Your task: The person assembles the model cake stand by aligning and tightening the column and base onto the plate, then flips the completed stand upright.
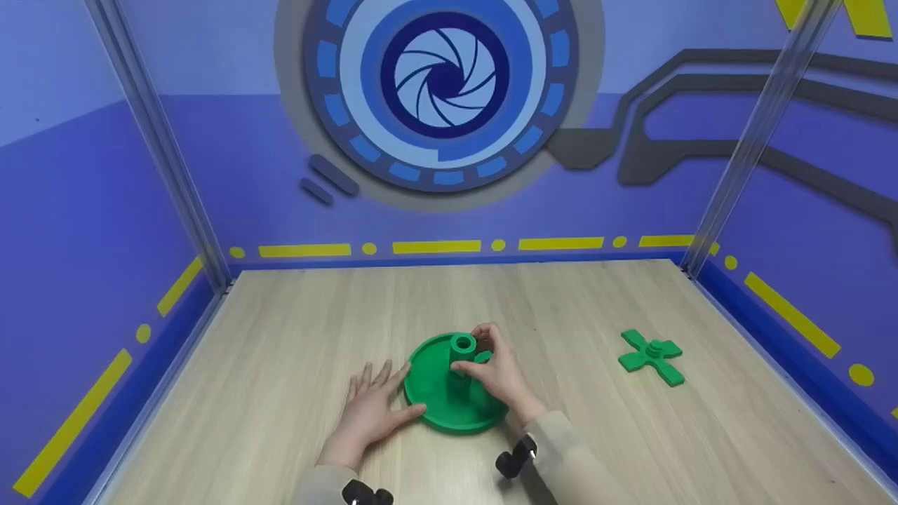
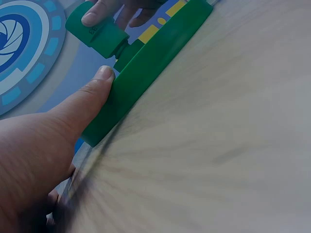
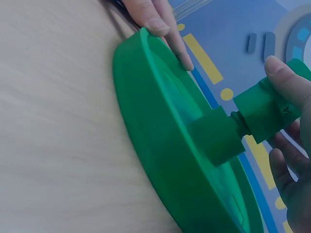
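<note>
A round green dish [image 1: 431, 386] with a raised rim lies on the table, a short green post [image 3: 216, 136] standing at its middle. My right hand [image 1: 504, 379] pinches a hollow green cylinder [image 1: 461, 351] between thumb and fingers, upright over the post. In the right wrist view, a narrow threaded neck [image 3: 239, 124] shows between cylinder and post. My left hand [image 1: 372, 415] has its fingers spread at the dish's left side. Its thumb [image 2: 99, 85] rests against the near rim, and the other fingers reach along the left edge.
A green four-armed cross piece [image 1: 652, 358] with a small threaded stub at its centre lies to the right on the wooden table [image 1: 316, 308]. Blue and purple panels [image 1: 231, 189] wall in the back and both sides.
</note>
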{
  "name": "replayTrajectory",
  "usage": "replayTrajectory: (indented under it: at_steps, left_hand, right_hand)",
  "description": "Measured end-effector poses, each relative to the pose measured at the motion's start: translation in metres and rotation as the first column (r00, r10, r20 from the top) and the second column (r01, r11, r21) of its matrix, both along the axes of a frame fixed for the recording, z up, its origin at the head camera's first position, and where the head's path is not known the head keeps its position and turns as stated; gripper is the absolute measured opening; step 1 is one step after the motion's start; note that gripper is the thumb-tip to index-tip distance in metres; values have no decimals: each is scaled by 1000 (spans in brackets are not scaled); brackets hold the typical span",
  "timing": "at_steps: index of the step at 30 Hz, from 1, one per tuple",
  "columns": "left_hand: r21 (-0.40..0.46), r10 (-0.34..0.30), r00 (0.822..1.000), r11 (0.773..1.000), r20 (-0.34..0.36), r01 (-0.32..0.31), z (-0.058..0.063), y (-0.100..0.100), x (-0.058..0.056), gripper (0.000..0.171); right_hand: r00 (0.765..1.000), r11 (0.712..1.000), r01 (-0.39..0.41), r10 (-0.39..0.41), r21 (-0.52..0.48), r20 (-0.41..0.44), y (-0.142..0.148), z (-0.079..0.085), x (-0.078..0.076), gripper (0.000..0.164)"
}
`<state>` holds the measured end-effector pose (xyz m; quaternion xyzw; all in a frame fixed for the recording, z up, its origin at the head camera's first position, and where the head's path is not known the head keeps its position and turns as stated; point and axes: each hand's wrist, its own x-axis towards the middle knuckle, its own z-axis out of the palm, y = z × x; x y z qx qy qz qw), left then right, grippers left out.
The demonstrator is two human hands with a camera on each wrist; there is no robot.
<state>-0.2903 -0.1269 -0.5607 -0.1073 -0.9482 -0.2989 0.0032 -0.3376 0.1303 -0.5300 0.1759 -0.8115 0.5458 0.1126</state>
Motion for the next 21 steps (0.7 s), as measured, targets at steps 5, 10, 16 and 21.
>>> replayTrajectory:
  at_steps: [5, 10, 16, 21]
  left_hand:
    - [-7, 2, 1000, 1000, 9, -2, 1, 0, -1, 90]
    - [2, 3, 1000, 1000, 13, -3, 0, 0, -1, 90]
    - [10, 0, 1000, 1000, 0, 0, -1, 0, -1, 90]
    - [6, 5, 1000, 1000, -1, -5, -2, 0, -1, 90]
  right_hand:
    - [996, 998, -67, 67, 12, 51, 6, 4, -2, 64]
    - [963, 971, -233, 239, -61, 126, 15, 10, -5, 68]
    - [925, 934, -345, 356, -97, 132, 23, 13, -6, 65]
    - [932, 944, -320, 329, -86, 149, 21, 13, -5, 57]
